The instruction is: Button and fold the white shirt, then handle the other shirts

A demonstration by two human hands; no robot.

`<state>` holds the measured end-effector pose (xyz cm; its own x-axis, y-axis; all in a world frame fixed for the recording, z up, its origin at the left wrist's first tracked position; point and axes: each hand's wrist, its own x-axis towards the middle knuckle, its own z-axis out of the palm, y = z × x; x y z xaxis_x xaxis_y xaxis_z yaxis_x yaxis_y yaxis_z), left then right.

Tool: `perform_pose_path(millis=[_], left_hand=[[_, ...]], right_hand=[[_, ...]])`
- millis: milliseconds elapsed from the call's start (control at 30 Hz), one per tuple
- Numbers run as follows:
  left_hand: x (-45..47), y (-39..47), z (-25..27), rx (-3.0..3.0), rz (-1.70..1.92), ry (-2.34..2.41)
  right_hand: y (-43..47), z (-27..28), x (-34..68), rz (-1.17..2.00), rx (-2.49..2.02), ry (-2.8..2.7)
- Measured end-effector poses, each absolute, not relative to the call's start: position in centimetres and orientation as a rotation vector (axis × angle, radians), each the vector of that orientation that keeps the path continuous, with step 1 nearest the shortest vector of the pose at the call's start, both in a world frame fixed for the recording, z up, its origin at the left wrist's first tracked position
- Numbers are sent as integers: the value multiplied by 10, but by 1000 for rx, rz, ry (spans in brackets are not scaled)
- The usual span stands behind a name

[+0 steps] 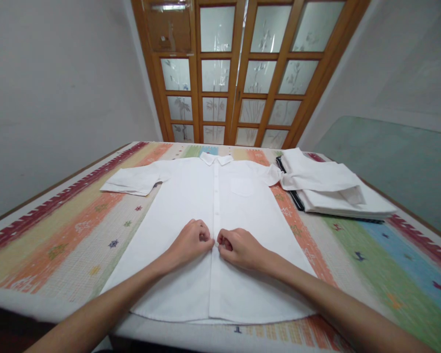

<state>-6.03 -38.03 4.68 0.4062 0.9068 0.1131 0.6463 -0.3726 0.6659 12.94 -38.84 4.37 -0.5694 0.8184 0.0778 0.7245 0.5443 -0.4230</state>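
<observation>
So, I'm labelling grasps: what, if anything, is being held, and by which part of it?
The laid-out white shirt, by its front button strip: the left hand and right hand pinch there from either side.

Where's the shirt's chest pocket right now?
In the head view, the chest pocket is on the white shirt, right of the button placket, beyond the right hand, short of the collar.

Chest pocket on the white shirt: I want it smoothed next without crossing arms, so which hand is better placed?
Probably the right hand: it is nearer the chest pocket and on the same side of the button placket. The left hand, on the other side, would reach across.
</observation>
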Motion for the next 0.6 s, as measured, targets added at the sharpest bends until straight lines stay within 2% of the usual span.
perform_pose_path(millis=[167, 433, 600], left_hand=[[-69, -382, 46, 2243, 697, 1298], [-76, -375, 44, 2421, 741, 1345], [-83, -349, 51, 2612, 631, 1354]], right_hand=[[-385, 57, 133, 503, -1306, -2624], [-393, 48, 131, 405, -1236, -2600], [-392, 46, 116, 183, -1395, -2668]])
